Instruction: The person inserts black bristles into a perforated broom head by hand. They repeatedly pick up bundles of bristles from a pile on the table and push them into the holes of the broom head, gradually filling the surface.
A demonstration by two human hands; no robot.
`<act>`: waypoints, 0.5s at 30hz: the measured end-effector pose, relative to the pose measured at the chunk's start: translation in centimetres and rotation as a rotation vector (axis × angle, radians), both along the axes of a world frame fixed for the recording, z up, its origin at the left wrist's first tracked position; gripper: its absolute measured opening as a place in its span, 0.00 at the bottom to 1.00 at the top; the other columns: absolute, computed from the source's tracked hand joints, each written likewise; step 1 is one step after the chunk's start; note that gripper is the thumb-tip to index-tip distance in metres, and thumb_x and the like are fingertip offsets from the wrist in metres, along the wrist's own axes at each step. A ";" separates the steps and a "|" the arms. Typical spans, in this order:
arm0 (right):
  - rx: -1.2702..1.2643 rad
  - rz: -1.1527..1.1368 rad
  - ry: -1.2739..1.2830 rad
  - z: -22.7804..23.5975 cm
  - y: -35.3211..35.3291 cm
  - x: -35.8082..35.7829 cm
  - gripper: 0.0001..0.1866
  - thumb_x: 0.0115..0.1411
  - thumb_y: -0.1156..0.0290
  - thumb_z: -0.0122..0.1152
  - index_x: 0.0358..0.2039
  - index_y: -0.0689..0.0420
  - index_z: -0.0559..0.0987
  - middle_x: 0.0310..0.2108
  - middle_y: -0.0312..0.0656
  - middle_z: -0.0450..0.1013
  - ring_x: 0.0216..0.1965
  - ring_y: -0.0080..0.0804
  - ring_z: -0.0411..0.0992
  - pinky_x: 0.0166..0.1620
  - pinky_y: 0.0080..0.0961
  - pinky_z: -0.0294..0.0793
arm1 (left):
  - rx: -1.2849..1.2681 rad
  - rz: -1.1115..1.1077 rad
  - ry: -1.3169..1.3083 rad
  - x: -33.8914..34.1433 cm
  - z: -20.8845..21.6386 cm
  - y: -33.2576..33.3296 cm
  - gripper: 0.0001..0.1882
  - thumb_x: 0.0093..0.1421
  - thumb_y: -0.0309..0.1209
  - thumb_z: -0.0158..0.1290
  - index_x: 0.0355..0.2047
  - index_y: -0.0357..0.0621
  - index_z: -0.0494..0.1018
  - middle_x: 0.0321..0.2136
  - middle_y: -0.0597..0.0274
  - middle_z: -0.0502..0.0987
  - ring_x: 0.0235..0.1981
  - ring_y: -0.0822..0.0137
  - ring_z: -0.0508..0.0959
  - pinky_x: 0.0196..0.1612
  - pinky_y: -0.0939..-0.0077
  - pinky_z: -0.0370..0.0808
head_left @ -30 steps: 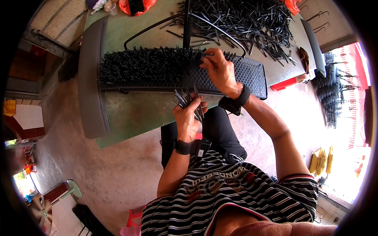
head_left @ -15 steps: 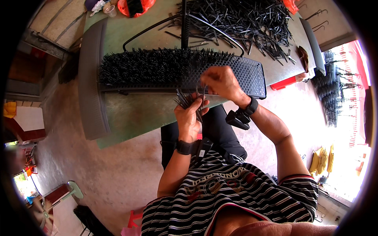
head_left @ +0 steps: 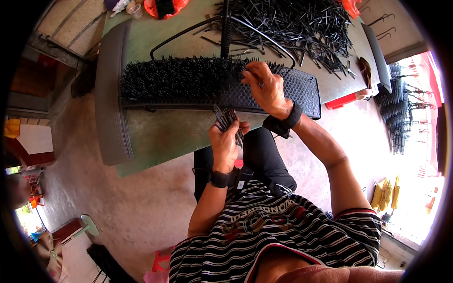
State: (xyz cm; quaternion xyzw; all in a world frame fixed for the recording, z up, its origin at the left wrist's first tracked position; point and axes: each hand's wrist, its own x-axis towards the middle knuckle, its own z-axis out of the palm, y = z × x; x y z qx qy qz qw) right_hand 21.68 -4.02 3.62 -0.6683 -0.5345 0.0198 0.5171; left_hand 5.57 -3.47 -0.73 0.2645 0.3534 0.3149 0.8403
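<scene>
A long black perforated panel (head_left: pixel 302 89) lies along the near edge of the table. Dense black bristle tufts (head_left: pixel 174 78) cover its left and middle part, while the right end shows bare holes. Just below the panel's front edge, my left hand (head_left: pixel 225 146) is closed round a bundle of thin black strips (head_left: pixel 222 117) that fan out above the fingers. Over the panel, where the tufts meet the bare holes, my right hand (head_left: pixel 268 92) is held with its fingertips pinched together. Whatever is between those fingertips is too small to make out.
A large heap of loose black strips (head_left: pixel 302 28) covers the table's far right. A black metal frame (head_left: pixel 225 35) rises behind the panel. At the far left sit a red plastic bag (head_left: pixel 177 9) and a clear cup (head_left: pixel 136 11). Black racks (head_left: pixel 396 111) stand right of the table.
My right hand has risen from near the bundle and the panel's front edge to over the panel's row of tufts. My left hand stays almost in place with the strips.
</scene>
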 end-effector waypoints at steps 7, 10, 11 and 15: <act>-0.111 0.068 -0.447 -0.9 0.4 1.2 0.06 0.53 0.77 0.58 0.33 0.59 0.75 0.29 0.42 0.73 0.27 0.45 0.72 0.26 0.33 0.72 | -0.054 0.001 0.019 0.0 0.0 0.2 0.08 0.55 0.18 0.52 0.36 0.34 0.73 0.27 0.59 0.75 0.25 0.63 0.78 0.29 0.68 0.79; -0.216 0.026 -0.470 0.1 -0.1 0.6 0.05 0.53 0.76 0.59 0.32 0.59 0.76 0.27 0.42 0.73 0.25 0.45 0.73 0.26 0.32 0.72 | -0.072 0.023 0.023 0.0 0.0 0.2 0.08 0.55 0.18 0.53 0.36 0.36 0.74 0.26 0.58 0.76 0.24 0.64 0.78 0.28 0.70 0.78; -0.133 -0.035 -0.377 0.2 -0.2 0.2 0.06 0.53 0.73 0.60 0.32 0.60 0.78 0.24 0.42 0.74 0.23 0.41 0.74 0.26 0.29 0.72 | -0.078 0.028 0.021 0.0 0.1 0.2 0.08 0.54 0.18 0.53 0.36 0.36 0.74 0.26 0.58 0.76 0.24 0.64 0.78 0.28 0.71 0.78; -0.456 0.231 0.118 0.4 -1.5 -0.2 0.09 0.52 0.69 0.62 0.27 0.63 0.79 0.20 0.46 0.76 0.21 0.29 0.76 0.25 0.22 0.72 | -0.114 -0.004 0.013 0.5 0.7 0.4 0.08 0.54 0.18 0.54 0.36 0.37 0.74 0.28 0.58 0.77 0.25 0.64 0.79 0.28 0.70 0.78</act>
